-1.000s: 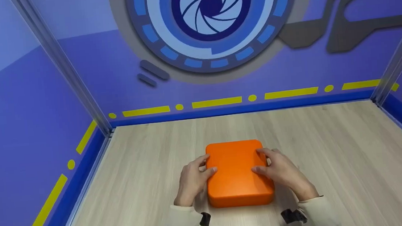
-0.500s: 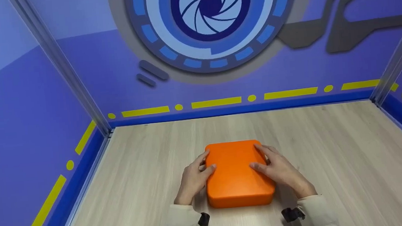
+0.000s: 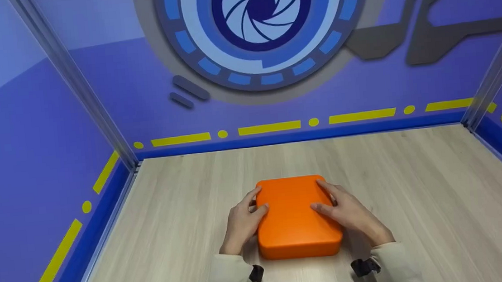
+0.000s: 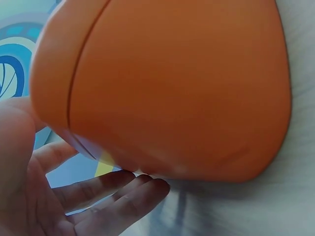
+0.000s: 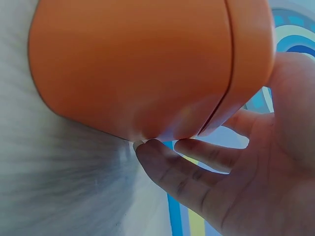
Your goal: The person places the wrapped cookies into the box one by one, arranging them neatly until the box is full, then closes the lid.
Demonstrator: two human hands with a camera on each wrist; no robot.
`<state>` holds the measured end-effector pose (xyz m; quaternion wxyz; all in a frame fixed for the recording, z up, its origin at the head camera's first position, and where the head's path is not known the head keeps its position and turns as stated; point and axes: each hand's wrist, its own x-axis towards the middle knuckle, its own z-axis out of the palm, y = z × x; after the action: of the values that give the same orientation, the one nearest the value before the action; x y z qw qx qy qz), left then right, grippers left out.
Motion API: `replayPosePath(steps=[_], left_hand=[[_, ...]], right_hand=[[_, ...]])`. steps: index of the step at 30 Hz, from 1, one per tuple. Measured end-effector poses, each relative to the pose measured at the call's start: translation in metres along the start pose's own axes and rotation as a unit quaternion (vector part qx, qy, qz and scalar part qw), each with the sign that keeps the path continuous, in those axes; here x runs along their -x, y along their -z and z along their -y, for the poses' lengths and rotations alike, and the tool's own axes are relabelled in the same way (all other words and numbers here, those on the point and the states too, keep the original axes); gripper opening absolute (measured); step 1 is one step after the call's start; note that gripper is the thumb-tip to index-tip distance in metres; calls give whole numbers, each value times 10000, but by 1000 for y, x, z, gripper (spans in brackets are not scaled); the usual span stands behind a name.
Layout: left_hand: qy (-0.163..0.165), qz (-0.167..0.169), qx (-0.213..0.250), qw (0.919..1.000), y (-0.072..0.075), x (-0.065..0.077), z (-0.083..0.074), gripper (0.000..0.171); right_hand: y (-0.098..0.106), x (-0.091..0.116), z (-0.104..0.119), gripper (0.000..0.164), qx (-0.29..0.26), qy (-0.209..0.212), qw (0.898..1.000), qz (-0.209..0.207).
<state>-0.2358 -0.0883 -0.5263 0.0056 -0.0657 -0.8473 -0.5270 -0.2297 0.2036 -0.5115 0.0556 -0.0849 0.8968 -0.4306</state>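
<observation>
An orange rounded box with a lid lies flat on the wooden table in the head view. A thin seam between lid and body shows in both wrist views. My left hand grips its left side, the thumb on the top edge and the fingers along the side wall. On the opposite side my right hand holds the box the same way, thumb on top. In the left wrist view, the fingertips touch the side wall of the box. The right fingertips touch the other side wall. The lid looks closed.
The pale wooden table extends around the box on all sides. Blue-purple panels with yellow dashes enclose it at the back, left and right. Metal posts stand at the back corners. Black straps are at both wrists.
The fingers of both hands have slid slightly forward along the sides of the box. The box stays in nearly the same place, and its lid looks the same.
</observation>
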Motion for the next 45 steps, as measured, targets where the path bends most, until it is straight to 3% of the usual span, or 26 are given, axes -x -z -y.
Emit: replayPosePath(steps=[7, 12, 16, 20, 25, 30, 45], left_hand=[[55, -20, 104, 9999, 0, -3, 1, 57], [108, 157, 200, 9996, 2, -1, 3, 58], [199, 629, 494, 9966, 11, 3, 3, 63], [351, 1254, 775, 9885, 27, 6, 1, 73], [565, 1917, 799, 9766, 43, 10, -2, 86], [671, 2352, 855, 9659, 50, 14, -5, 93], [887, 2499, 1132, 9575, 50, 14, -6, 96]], right_hand=[[0, -1, 2, 83, -97, 6, 10000, -20], [0, 0, 0, 81, -116, 3, 9999, -6], [4, 3, 0, 86, -204, -17, 9996, 175], [15, 6, 1, 92, -404, 49, 9977, 539], [30, 14, 4, 102, -596, 8, 9915, 1158], [37, 21, 7, 111, -579, 11, 9859, 1571], [36, 18, 5, 114, -454, -60, 9856, 1630]])
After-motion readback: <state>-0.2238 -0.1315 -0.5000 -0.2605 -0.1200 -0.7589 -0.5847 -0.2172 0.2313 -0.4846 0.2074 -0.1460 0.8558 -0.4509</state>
